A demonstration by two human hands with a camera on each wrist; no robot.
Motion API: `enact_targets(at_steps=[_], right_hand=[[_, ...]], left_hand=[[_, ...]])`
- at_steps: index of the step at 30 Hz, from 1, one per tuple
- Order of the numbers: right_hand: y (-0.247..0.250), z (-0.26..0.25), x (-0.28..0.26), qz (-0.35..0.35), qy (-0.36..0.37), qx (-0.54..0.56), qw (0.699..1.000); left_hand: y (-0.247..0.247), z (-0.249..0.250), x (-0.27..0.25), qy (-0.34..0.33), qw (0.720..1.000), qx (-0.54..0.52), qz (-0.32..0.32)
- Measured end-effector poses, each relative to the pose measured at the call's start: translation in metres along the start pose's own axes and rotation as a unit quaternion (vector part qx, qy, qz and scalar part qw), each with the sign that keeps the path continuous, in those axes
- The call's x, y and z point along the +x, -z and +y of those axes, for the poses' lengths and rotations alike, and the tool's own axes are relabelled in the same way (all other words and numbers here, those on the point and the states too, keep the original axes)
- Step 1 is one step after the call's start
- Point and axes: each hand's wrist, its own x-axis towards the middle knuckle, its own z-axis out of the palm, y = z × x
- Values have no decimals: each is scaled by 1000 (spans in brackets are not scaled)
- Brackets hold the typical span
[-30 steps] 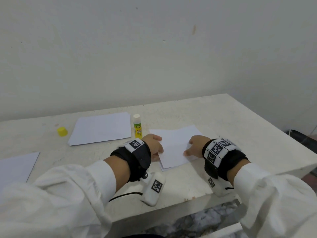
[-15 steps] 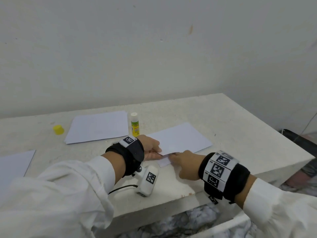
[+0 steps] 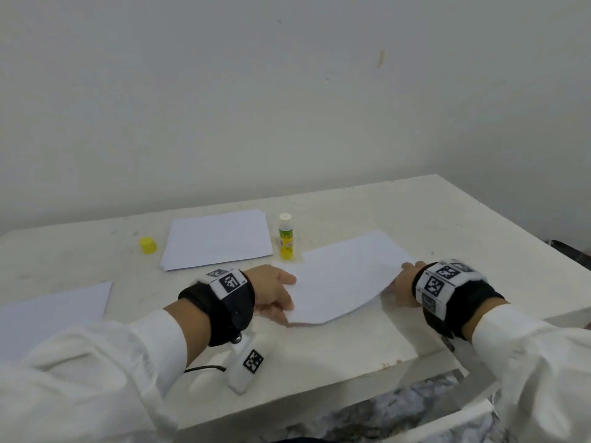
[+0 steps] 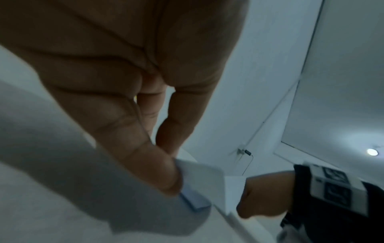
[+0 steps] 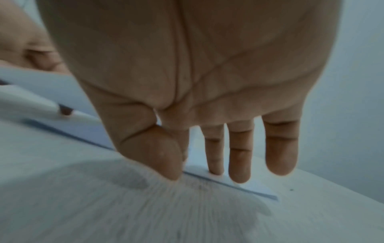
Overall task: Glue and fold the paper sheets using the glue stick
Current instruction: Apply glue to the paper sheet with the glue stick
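Right hand [image 3: 403, 284] farther right, sheet [image 3: 343, 278] under fingers [image 5: 240, 157]

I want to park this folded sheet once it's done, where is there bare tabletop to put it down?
Bare tabletop lies at the far right, beyond the folded sheet and right of the glue stick. A smaller patch lies near the front edge, between the two hands. It is crowded on the left: yellow cap, paper stack and another sheet.
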Motion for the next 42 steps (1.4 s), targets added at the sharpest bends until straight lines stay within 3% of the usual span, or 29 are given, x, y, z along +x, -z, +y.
enact_targets(at_steps=[3,6,8,11,18,22,26,29,32,36,42], right_hand=[[18,-2,18,8,-16,3,1000],[48,-38,26,56,-16,109,992],[67,-72,33,83,18,232,969],[84,-117,43,59,28,412,909],[96,-147,53,127,17,444,887],[98,-154,36,142,78,538,827],[105,-169,10,150,162,455,863],[115,-188,-10,189,210,477,832],[121,-218,-24,180,235,502,813],[126,-265,-27,192,226,399,868],[141,-303,-35,170,250,277,912]], left_hand=[[40,-26,-15,2,995,100,24],[79,-45,-32,-10,975,211,66],[99,-56,-41,-5,968,238,77],[119,-70,-52,6,957,273,95],[138,-94,-63,27,955,269,121],[139,-98,-65,27,922,365,126],[144,-102,-68,2,882,452,135],[143,-104,-71,-21,858,497,129],[140,-109,-72,-14,854,504,130],[136,-114,-74,-3,836,539,105],[137,-114,-84,4,818,571,68]])
